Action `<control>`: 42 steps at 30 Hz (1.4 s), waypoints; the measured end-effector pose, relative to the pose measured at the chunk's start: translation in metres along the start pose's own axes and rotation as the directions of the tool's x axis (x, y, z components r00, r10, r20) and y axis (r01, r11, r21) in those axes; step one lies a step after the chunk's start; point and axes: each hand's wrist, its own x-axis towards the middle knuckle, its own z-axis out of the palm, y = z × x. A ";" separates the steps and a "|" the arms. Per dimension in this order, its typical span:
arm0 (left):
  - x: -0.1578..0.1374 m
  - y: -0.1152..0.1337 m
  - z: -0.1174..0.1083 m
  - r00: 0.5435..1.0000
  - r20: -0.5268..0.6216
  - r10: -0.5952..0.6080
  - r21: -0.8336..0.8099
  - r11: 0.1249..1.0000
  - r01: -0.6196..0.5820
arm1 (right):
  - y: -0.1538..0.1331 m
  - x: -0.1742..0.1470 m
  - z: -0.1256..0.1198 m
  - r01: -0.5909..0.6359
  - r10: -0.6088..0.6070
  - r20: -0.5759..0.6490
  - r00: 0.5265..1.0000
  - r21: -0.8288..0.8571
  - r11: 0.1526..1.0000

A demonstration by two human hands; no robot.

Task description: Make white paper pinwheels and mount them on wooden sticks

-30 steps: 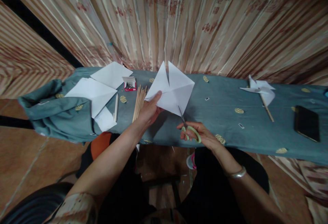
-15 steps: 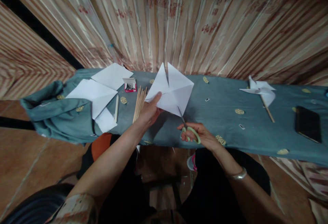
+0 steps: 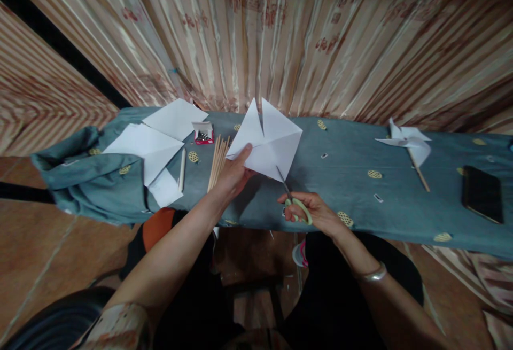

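Note:
A square sheet of white paper (image 3: pixel 276 147) is pinched at its left corner by my left hand (image 3: pixel 237 172), thumb on top and fingers beneath. Creases cross the sheet, and slits run inward from its top and left corners. My right hand (image 3: pixel 310 208) grips a pair of scissors (image 3: pixel 301 211) with light green handles. Their blades lie at the sheet's lower corner, pointing up toward its centre. Just left of my left hand, a bundle of thin wooden sticks (image 3: pixel 217 162) rests on the cloth.
White sheets (image 3: pixel 148 147) and a whitish pen-like stick (image 3: pixel 182 170) lie to the left, near a small open red box (image 3: pixel 203 133) of metal pins. On the right are a paper pinwheel (image 3: pixel 409 141) on a stick and a dark phone (image 3: pixel 482 194). Green cloth (image 3: pixel 352 179) covers the narrow table.
The scissors and my right hand have shifted very slightly left. The sheet has barely moved in my left hand.

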 end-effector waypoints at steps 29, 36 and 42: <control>-0.005 -0.009 0.001 0.999 0.022 -0.035 0.017 0.999 0.035 | 0.006 0.003 -0.003 0.034 -0.036 -0.023 0.999 -0.077 0.996; -0.005 -0.010 0.000 0.999 0.037 -0.027 0.005 1.000 0.026 | 0.004 0.003 -0.002 0.025 -0.029 -0.038 0.999 -0.098 0.995; -0.004 -0.010 0.000 0.999 0.030 -0.028 0.008 1.000 0.027 | 0.004 0.004 -0.001 0.027 -0.032 -0.060 0.998 -0.074 0.997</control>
